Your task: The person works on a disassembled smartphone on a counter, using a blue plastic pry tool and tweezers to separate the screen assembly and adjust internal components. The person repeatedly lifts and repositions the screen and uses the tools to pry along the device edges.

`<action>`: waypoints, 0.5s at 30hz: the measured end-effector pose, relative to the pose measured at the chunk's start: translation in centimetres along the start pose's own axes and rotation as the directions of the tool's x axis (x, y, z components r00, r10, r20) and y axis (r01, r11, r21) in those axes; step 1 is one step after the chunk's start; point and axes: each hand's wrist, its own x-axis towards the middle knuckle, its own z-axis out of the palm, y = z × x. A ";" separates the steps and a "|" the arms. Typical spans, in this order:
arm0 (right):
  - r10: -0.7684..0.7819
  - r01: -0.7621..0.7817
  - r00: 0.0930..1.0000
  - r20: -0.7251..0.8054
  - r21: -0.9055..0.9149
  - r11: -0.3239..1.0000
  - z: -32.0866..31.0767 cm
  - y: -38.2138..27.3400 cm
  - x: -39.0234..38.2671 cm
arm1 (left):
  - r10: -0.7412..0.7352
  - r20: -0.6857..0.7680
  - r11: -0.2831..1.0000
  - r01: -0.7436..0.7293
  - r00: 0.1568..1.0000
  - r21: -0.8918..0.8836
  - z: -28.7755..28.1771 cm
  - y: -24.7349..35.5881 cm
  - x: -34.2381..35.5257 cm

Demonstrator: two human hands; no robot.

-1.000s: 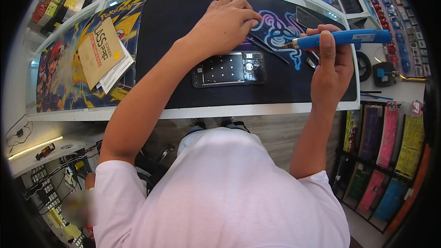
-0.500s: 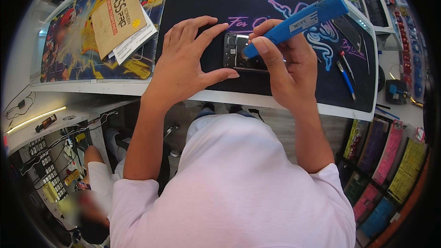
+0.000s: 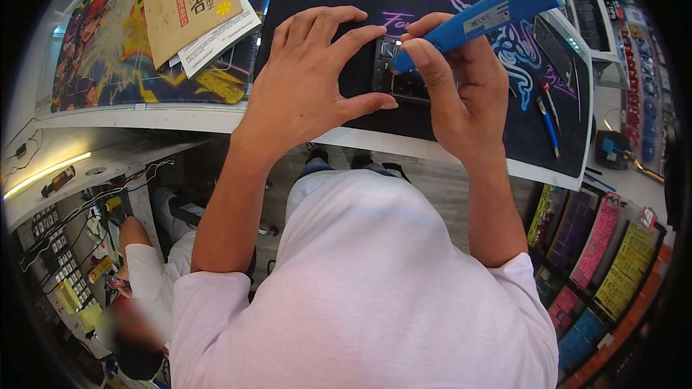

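Note:
On the black desk mat (image 3: 324,0) lies an opened smartphone (image 3: 386,84), its dark inner parts exposed at the left end. My right hand (image 3: 472,86) grips a long blue flat-sided hand tool (image 3: 497,18) between thumb and fingers. The tool slants down to the left, and its narrow end meets the phone's inner parts or sits just above them. My right fingers and the tool hide the right part of the phone. My left hand (image 3: 310,75) is open at the phone's left side, fingers spread, thumb by its near edge. Whether it touches the phone I cannot tell.
A blue-handled pen-like tool (image 3: 548,128) and a red-tipped one (image 3: 551,104) lie right of my right hand. Left, a brown cardboard envelope (image 3: 187,11) and white papers (image 3: 223,43) cover a colourful mat (image 3: 94,65). Another person (image 3: 148,274) sits at lower left.
The view has shifted, so the desk and phone appear farther right and higher. Both hands keep nearly the same pose, and the blue tool's end is still at the phone's left end.

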 end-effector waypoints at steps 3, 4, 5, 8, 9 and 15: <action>0.013 -0.010 0.998 0.057 -0.063 0.998 -0.1 -0.5 0.0 | 0.002 -0.001 1.000 -0.002 1.000 0.000 0.0 0.0 0.0; 0.024 -0.017 0.996 0.083 -0.089 0.996 -0.2 -0.7 0.0 | 0.010 -0.009 1.000 -0.010 1.000 -0.007 0.0 0.0 -0.1; 0.024 -0.015 0.996 0.088 -0.100 0.995 -0.2 -0.9 -0.1 | 0.013 -0.011 1.000 -0.013 1.000 -0.009 0.0 -0.1 -0.1; 0.012 0.001 0.995 0.103 -0.124 0.992 -0.2 -1.1 -0.1 | 0.020 -0.009 1.000 -0.020 1.000 -0.006 0.0 -0.2 -0.1; 0.002 0.012 0.994 0.109 -0.126 0.992 -0.2 -1.1 -0.1 | 0.020 -0.008 1.000 -0.020 1.000 -0.002 0.0 -0.2 -0.1; -0.025 0.041 0.992 0.121 -0.131 0.990 -0.2 -1.0 0.0 | 0.018 -0.008 1.000 -0.018 1.000 0.004 0.1 -0.2 -0.1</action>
